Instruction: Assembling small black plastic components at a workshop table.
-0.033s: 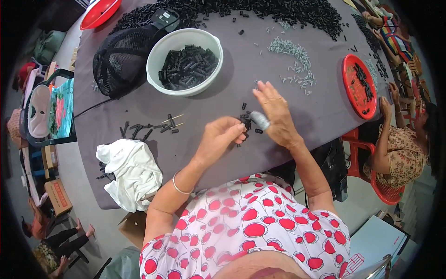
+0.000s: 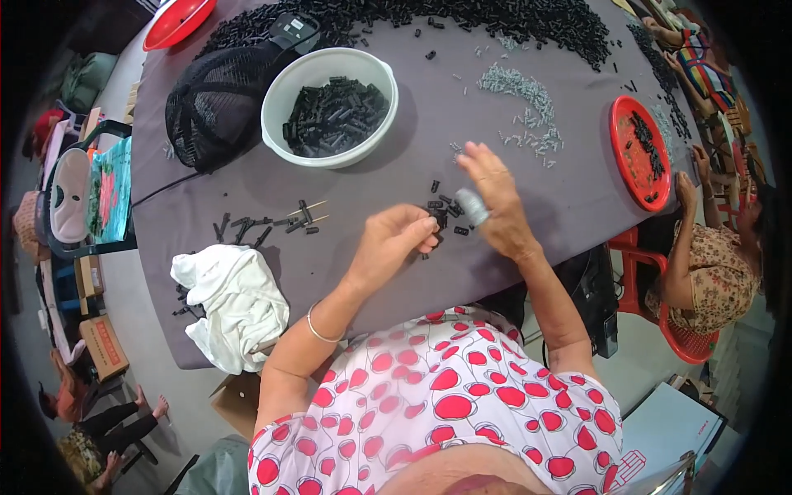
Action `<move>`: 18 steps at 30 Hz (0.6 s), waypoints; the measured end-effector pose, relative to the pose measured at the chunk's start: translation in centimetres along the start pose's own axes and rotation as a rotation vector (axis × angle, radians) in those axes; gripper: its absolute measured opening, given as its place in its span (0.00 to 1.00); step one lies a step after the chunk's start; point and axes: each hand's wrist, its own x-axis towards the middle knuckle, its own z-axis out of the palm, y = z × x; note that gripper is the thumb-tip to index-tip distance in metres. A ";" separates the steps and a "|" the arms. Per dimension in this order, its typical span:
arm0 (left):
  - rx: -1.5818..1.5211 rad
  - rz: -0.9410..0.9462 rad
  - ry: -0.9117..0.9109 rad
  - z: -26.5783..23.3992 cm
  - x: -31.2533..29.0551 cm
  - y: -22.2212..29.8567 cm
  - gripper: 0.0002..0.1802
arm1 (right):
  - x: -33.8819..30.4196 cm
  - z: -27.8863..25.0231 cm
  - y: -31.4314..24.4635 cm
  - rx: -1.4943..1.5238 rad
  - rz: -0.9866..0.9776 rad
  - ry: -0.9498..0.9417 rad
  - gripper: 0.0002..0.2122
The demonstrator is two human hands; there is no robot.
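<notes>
My left hand [image 2: 398,238] has its fingertips pinched together on a small black plastic part, just left of a little cluster of the same black parts [image 2: 441,208] on the grey table [image 2: 388,173]. My right hand [image 2: 497,198] hovers over that cluster with its fingers spread. Its thumb wears a grey cover [image 2: 472,206] that touches the parts. Both forearms come up from my red-dotted white top.
A white bowl [image 2: 276,136] of black parts stands behind, beside a black mesh cap [image 2: 213,103]. There are a white cloth [image 2: 235,301] at the left, loose black parts [image 2: 272,223], grey parts [image 2: 524,99] and a black heap [image 2: 462,21]. A seated person [image 2: 714,264] is by a red plate [image 2: 620,124].
</notes>
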 end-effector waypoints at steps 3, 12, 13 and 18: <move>0.004 -0.002 -0.017 0.1 0.1 0.3 0.09 | -0.2 -0.3 1.4 0.139 0.143 0.289 0.13; 0.363 0.463 0.209 0.5 -0.3 1.0 0.05 | 1.8 0.2 1.2 0.053 -0.026 0.212 0.14; 0.390 0.502 0.224 0.1 -0.3 1.2 0.06 | 2.0 0.2 1.1 0.059 -0.025 0.213 0.14; 0.785 0.846 0.523 -0.6 -0.1 4.5 0.09 | 1.3 1.0 2.2 0.019 -0.027 0.215 0.11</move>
